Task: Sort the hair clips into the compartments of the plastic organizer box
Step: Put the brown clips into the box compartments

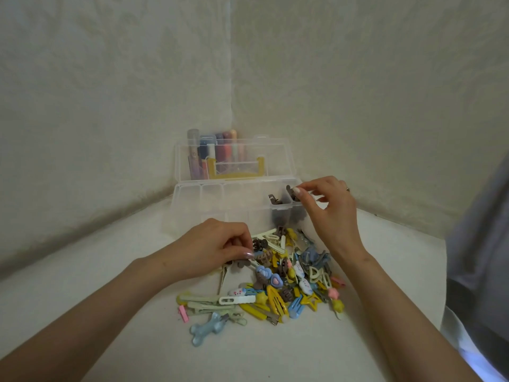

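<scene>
1. A clear plastic box (192, 199) sits open on the white table (110, 271), back in the corner. Its lid (275, 155) stands up.
2. The right hand (327, 208) is over the slot at the far right of the box. Its thumb and finger pinch a brown clip (289, 188).
3. More brown clips (275, 200) lie in the slot just beside that one.
4. A big pile of hair clips (275, 279) lies on the table, just in front of the box.
5. The left hand (217, 245) is at the left edge of the pile. Its fingers are curled next to some small brown clips there. I cannot tell if it holds one.
6. Colourful tubes (217, 150) stand behind the lid.
</scene>
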`<state>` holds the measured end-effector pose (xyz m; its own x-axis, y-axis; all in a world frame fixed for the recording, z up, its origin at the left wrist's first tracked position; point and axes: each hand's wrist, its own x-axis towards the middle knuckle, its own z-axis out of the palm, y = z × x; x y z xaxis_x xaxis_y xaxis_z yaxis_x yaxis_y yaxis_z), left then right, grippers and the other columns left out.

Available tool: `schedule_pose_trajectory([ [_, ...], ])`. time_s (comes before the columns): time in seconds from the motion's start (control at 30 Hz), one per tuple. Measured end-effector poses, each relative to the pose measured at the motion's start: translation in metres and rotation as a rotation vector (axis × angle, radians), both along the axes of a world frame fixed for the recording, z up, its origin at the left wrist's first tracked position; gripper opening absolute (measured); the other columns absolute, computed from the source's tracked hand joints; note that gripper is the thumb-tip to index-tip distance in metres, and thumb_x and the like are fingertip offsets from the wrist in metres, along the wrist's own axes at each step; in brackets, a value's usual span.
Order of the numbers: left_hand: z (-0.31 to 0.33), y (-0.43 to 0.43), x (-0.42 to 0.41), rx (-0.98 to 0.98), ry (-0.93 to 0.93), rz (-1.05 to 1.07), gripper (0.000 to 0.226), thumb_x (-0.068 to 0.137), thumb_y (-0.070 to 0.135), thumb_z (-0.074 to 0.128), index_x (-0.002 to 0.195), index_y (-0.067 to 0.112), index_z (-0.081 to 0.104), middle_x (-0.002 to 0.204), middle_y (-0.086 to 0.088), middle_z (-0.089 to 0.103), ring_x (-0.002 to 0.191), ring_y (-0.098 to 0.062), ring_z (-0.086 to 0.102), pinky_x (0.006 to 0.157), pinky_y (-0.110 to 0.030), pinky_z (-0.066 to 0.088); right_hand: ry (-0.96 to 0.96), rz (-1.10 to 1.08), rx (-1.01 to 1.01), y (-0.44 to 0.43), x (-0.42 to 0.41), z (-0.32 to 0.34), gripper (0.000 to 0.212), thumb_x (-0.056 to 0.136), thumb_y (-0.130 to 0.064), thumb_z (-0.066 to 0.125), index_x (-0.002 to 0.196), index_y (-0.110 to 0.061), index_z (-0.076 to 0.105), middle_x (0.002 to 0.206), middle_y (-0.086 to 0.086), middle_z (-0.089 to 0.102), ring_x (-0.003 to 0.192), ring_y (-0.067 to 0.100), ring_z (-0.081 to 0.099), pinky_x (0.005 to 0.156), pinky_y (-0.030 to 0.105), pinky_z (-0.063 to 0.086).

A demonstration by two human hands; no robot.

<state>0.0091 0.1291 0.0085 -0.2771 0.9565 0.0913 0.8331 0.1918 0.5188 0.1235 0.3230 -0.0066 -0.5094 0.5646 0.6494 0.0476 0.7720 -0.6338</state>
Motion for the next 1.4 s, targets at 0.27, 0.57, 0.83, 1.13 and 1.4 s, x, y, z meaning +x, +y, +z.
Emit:
schedule_pose_trajectory([
  [0.27,0.000,-0.001,0.001,-0.027,0.041,0.051,0.017,0.093,0.026,0.051,0.091,0.022,0.068,0.076,0.014,0.064,0.071,-0.002,0.056,0.074,-0.028,0.046,0.010,0.005,-0.003,-0.001,0.000,0.001,0.008,0.087,-0.028,0.063,0.085,-0.022,0.069,0.091,-0.004,0.061,0.092,0.017,0.053,0.077,0.033,0.046],
  [0.57,0.003,0.001,0.006,-0.045,0.101,0.024,0.009,0.081,0.038,0.065,0.089,0.034,0.063,0.079,0.021,0.062,0.073,0.007,0.051,0.067,-0.019,0.040,0.026,0.004,0.007,-0.001,0.001,0.002,0.008,0.087,-0.026,0.064,0.085,-0.020,0.069,0.091,-0.004,0.062,0.093,0.019,0.053,0.075,0.031,0.045],
  [0.83,0.010,0.006,0.011,0.274,-0.194,0.194,0.013,0.073,0.021,0.075,0.083,0.023,0.065,0.076,0.006,0.068,0.067,0.000,0.057,0.062,-0.012,0.042,0.119,0.198,0.174,-0.017,0.006,0.013,0.020,0.082,-0.035,0.064,0.090,-0.018,0.070,0.090,-0.004,0.065,0.089,0.014,0.054,0.079,0.030,0.042],
  [1.13,0.016,0.008,0.016,0.419,-0.696,0.300,0.018,0.079,0.009,0.067,0.097,0.010,0.062,0.086,-0.005,0.071,0.068,-0.005,0.064,0.057,-0.011,0.048,-0.051,0.388,0.443,-0.041,-0.007,0.002,0.024,0.080,-0.032,0.068,0.098,-0.015,0.068,0.086,-0.002,0.064,0.080,0.021,0.053,0.074,0.032,0.041],
  [1.4,0.008,0.006,0.010,0.356,-0.412,0.287,0.006,0.084,0.011,0.063,0.090,0.011,0.062,0.080,-0.001,0.073,0.072,-0.019,0.068,0.065,-0.016,0.052,0.076,-0.049,-0.138,0.012,0.013,0.017,0.019,0.079,-0.021,0.072,0.098,-0.021,0.069,0.097,0.000,0.061,0.086,0.015,0.059,0.076,0.020,0.049],
])
